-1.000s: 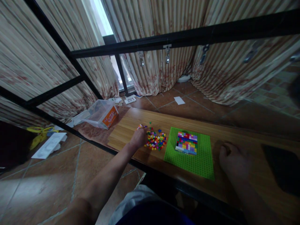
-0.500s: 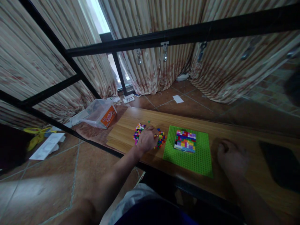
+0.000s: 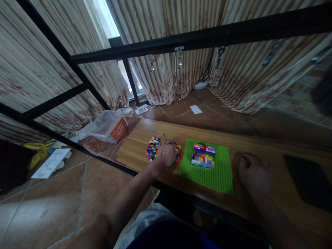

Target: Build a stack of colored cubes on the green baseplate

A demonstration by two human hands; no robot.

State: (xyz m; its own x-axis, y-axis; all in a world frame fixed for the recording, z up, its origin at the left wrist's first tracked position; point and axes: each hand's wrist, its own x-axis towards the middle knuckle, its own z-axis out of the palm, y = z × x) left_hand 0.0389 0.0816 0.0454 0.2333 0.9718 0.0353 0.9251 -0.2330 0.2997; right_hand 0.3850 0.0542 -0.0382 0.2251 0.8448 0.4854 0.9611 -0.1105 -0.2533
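My left hand (image 3: 166, 153) reaches down into a pile of small toy bricks (image 3: 152, 148) in many colours. Its fingers are bent together among the bricks, and the hand covers whatever is at their tips. To its right lies a green studded baseplate (image 3: 220, 178). A nearly square block of multicoloured bricks (image 3: 203, 155) sits on the plate's upper part. Beyond the plate's right edge, my right hand (image 3: 255, 173) rests on the table with its fingers curled in, and no brick shows in it.
A dark flat object (image 3: 308, 181) lies at the right of the wooden table (image 3: 135, 145). One green brick (image 3: 163, 134) is apart from the pile. Off the left end stands a clear plastic box (image 3: 106, 128) with an orange label. A black metal bar (image 3: 155, 45) crosses ahead.
My left hand has shifted slightly right and its fingers have gone down among the bricks, uncovering more of the pile's left part. My right hand stays resting on the table.
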